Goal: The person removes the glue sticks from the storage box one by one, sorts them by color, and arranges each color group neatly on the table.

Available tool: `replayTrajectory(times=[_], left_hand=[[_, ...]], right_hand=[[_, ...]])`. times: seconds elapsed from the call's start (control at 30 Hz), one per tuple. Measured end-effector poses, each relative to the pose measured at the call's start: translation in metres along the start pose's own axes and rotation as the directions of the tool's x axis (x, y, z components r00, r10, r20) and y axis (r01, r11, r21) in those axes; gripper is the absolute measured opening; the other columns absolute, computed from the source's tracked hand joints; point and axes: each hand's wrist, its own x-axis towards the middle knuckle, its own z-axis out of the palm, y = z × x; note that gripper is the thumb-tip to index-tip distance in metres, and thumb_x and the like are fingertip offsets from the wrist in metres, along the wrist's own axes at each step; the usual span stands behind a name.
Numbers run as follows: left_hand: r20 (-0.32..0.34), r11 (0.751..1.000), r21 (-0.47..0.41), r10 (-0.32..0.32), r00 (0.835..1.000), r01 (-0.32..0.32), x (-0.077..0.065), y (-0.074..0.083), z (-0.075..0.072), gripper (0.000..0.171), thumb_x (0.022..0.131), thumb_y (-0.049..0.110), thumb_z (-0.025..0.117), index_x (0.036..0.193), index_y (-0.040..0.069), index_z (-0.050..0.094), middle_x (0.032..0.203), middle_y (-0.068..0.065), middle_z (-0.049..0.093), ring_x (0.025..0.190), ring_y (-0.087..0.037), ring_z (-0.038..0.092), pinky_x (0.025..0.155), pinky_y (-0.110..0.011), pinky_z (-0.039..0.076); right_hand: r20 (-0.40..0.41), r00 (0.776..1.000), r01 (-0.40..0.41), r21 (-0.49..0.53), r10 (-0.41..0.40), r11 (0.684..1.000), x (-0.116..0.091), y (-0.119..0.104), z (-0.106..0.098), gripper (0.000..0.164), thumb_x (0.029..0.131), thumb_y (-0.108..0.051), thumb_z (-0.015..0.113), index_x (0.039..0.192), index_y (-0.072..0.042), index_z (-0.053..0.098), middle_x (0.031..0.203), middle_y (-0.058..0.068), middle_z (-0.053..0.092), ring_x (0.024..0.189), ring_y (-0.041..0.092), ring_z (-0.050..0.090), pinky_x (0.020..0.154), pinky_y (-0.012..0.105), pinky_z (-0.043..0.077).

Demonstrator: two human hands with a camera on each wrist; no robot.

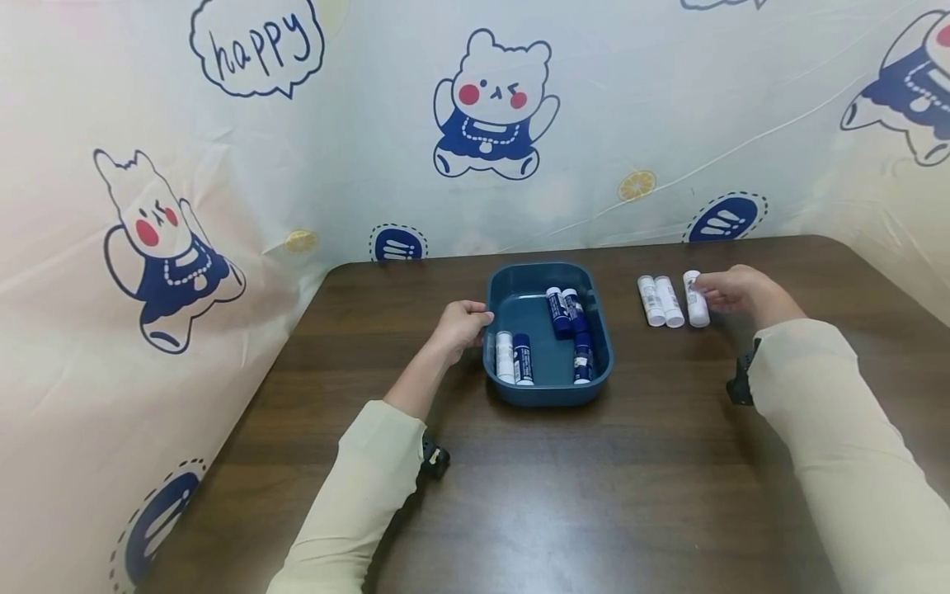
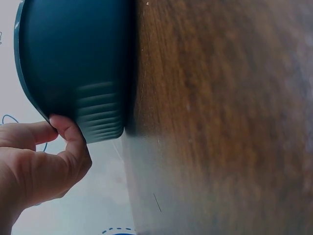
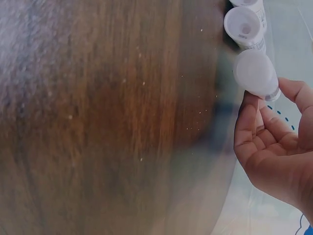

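Note:
The left hand (image 1: pixel 460 326) pinches the left rim of a dark blue plastic bin (image 1: pixel 549 398), thumb and fingers on its edge; the bin's ribbed side (image 2: pixel 98 107) shows in the left wrist view. Inside the bin lie one white glue stick (image 1: pixel 505 357) and several blue ones, among them a blue glue stick (image 1: pixel 523 360) beside the white one. To the bin's right, the right hand (image 1: pixel 738 293) grips a white glue stick (image 1: pixel 696 301) between thumb and fingers. Its round white end (image 3: pixel 253 73) faces the right wrist camera. Two more white glue sticks (image 1: pixel 660 301) lie side by side just left of it.
Everything stands on a dark brown wooden table (image 1: pixel 564 503). Behind it hangs a pale printed curtain (image 1: pixel 356 165) with cartoon bears, meeting the table's far edge. Each wrist carries a small black camera, such as the left wrist's camera (image 1: pixel 435 456).

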Motion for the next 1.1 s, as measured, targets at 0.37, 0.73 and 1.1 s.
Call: replayTrajectory(times=[0.37,0.73,1.1], left_hand=[[-0.003,1.000,0.008,-0.008,1.000,0.008,0.000,0.000,-0.001,0.031,0.094,0.012,0.054,0.122,0.000,0.052,0.112,-0.014,0.055,0.089,-0.024,0.054,0.082,-0.034,0.049],[-0.004,1.000,0.015,-0.014,1.000,0.014,-0.002,0.002,0.000,0.033,0.094,0.013,0.053,0.124,0.000,0.051,0.114,-0.014,0.055,0.092,-0.025,0.054,0.084,-0.035,0.049],[-0.001,1.000,0.013,-0.018,1.000,0.018,-0.003,0.002,0.000,0.033,0.095,0.013,0.053,0.125,0.000,0.051,0.114,-0.014,0.055,0.093,-0.025,0.054,0.084,-0.035,0.049]], right_hand=[[-0.009,1.000,-0.008,-0.011,0.008,1.000,-0.001,0.001,0.003,0.057,0.091,-0.021,0.054,0.125,0.018,0.031,0.083,0.001,0.055,0.071,0.007,0.055,0.078,0.027,0.050],[-0.028,1.000,0.006,-0.043,-0.008,0.999,0.002,-0.001,0.007,0.058,0.091,-0.022,0.054,0.126,0.019,0.030,0.081,0.002,0.056,0.071,0.008,0.056,0.078,0.029,0.050],[-0.039,0.999,0.029,-0.032,-0.030,0.999,0.009,0.001,0.010,0.051,0.093,-0.019,0.053,0.124,0.018,0.036,0.076,-0.002,0.057,0.069,0.007,0.055,0.071,0.025,0.050]])
